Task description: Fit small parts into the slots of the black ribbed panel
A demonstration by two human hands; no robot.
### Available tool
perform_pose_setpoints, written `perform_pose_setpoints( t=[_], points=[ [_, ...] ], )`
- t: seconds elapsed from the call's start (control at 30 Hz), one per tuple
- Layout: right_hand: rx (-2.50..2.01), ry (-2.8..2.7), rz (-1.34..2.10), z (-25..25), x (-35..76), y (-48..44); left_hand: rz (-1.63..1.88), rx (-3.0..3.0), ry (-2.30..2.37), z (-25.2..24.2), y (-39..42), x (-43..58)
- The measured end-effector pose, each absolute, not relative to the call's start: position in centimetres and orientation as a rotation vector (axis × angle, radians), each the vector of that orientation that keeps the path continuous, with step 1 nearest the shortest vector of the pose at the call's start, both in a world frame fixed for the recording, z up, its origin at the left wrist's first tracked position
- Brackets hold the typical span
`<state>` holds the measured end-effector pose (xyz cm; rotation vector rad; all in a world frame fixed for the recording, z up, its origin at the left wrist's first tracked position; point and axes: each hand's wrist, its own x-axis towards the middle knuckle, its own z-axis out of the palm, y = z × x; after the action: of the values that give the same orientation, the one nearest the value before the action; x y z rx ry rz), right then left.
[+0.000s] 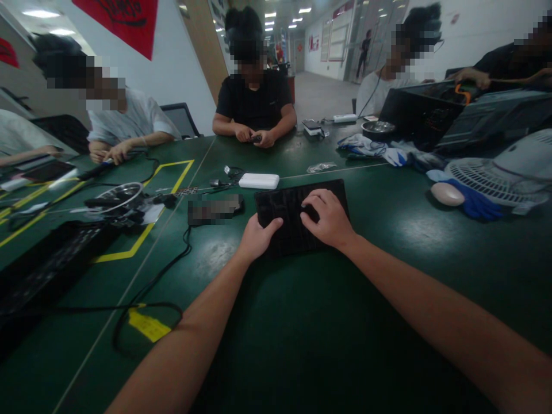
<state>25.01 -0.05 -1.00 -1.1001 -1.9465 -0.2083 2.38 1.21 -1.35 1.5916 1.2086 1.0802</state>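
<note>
Black tray (284, 215) lies flat on the green desk (302, 333). The left hand (256, 237) clamps its near-left edge, thumb on top. The right hand (330, 221) curls its fingers into a compartment; whether they pinch anything, I cannot tell. It looks like sorting; lifting a piece would need a fine pinch.

Hands at the black tray (288, 230)

The left hand (257, 236) grips the tray's near left edge, thumb on top, while the tray lies flat on the green table (345, 322). The right hand (330, 221) rests on its middle, fingers curled down; what they touch is hidden. A white box (259, 181) lies just beyond, a black cable (187, 248) to the left
</note>
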Motion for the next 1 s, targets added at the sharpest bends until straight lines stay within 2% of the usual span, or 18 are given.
perform_pose_setpoints(
  t=[1.0],
  points=[
    [-1.101,-1.936,-0.201,-0.98,24.97,-0.04,1.091,1.589,1.196,-1.66,1.46,2.34]
  ],
)
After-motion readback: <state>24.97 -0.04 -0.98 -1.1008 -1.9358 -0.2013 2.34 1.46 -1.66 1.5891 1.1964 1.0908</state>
